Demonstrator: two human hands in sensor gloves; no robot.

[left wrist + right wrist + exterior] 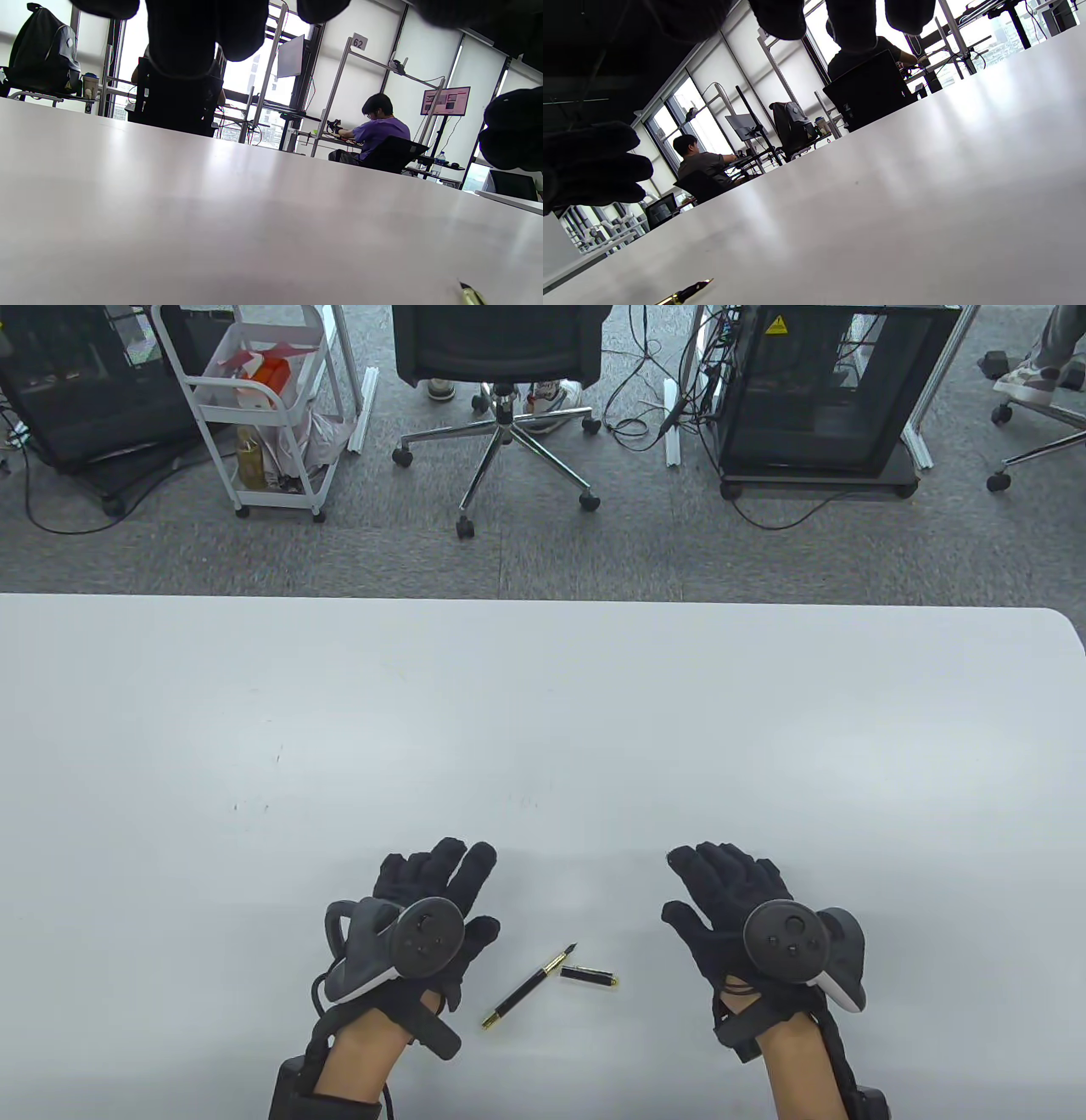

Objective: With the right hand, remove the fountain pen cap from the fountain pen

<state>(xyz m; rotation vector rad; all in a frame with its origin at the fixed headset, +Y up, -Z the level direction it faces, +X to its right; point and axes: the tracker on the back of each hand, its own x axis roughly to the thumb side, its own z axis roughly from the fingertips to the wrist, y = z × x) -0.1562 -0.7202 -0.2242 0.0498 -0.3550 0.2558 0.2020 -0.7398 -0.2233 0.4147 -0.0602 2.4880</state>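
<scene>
A black fountain pen (530,985) with gold trim lies uncapped on the white table (543,746), nib pointing up and right. Its black cap (589,977) lies apart, just right of the pen's nib end. My left hand (441,899) hovers flat and open to the left of the pen, holding nothing. My right hand (725,891) is open and empty to the right of the cap. The pen's nib end shows at the bottom of the right wrist view (685,292), and a gold pen tip shows at the bottom right of the left wrist view (471,294).
Beyond the table's far edge stand an office chair (501,381), a white wire cart (263,407) and a black equipment cabinet (823,390) on grey carpet.
</scene>
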